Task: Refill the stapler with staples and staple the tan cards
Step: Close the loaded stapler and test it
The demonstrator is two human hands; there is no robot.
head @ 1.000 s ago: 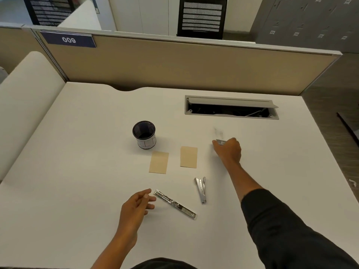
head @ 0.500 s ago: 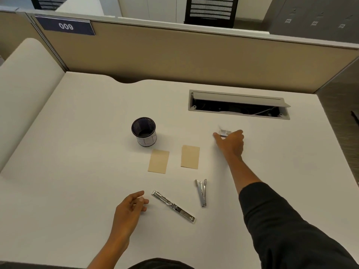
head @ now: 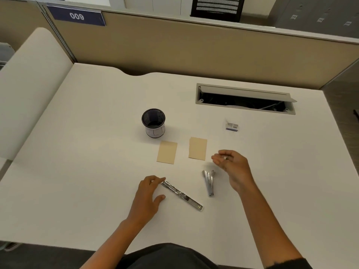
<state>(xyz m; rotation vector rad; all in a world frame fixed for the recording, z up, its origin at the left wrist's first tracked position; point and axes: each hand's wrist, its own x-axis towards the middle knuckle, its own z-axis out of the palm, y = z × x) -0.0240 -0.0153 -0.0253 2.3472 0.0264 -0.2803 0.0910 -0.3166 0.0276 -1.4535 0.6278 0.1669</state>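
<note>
**Stapler lies opened on a white desk, one hand at its tip**

The desk is smooth, matte and white, with a tan fabric partition behind it and a grey rectangular cable hatch let into its far right part. An opened stapler of bright metal lies flat near the front, a long thin strip running from upper left to lower right. Just right of it lies a second metal piece, narrow and tapering, pointing towards the near edge. Two tan cards lie flat and apart beyond them: the left card and the right card, both plain matte rectangles. Far left of the cards stands a round black mesh cup with a pale lower band. A small staple box, white and blue, sits well to the far right, near the hatch.

The left hand rests palm down on the desk, its fingertips touching the far left end of the stapler and the thumb spread out beside the strip. The right hand hovers just right of the right card, above the second metal piece, fingers loosely curled inward towards the thumb. Something small and pale seems to show between them, but I cannot tell whether they pinch anything.
</note>
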